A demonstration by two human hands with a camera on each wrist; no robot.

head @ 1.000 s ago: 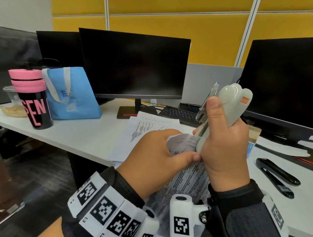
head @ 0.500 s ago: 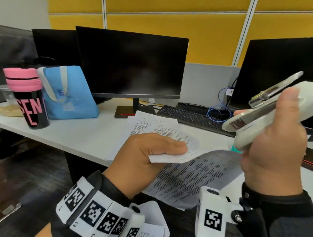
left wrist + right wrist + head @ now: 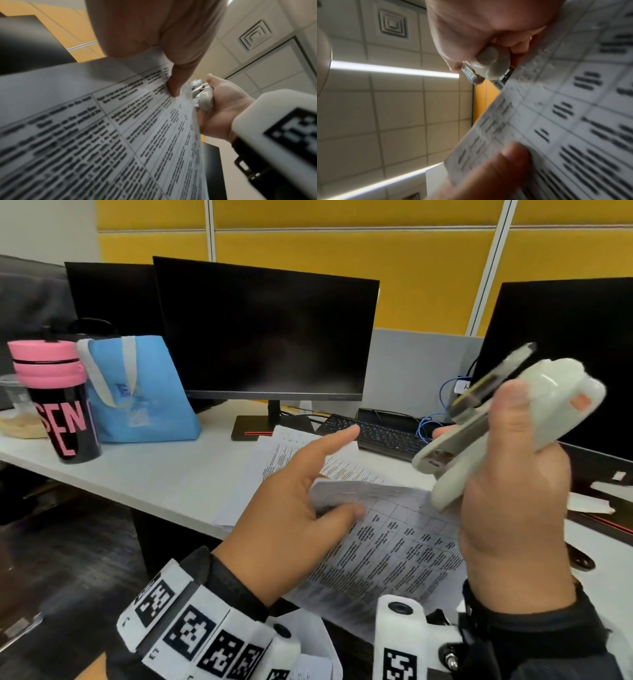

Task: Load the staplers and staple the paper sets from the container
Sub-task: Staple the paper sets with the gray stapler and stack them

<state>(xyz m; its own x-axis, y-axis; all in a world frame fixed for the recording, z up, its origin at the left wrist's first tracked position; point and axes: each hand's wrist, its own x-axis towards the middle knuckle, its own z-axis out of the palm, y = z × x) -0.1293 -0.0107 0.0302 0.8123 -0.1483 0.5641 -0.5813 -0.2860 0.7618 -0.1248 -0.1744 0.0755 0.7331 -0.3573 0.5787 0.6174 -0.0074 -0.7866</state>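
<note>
Head view: pale grey stapler (image 3: pixel 507 426) agape

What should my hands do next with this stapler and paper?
Probably set the paper down on the stack. The right hand holds the stapler lifted clear of it, and the left hand pinches it with the forefinger already pointing out.

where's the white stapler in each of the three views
Head: stapler at upper right, gripped in the right hand, raised above the paper.
Left wrist: stapler right of centre, small, in the right hand beyond the paper's edge.
Right wrist: stapler upper centre, its rounded end poking from the fingers.
Shared landmark: the printed paper, held by the left hand.
</note>
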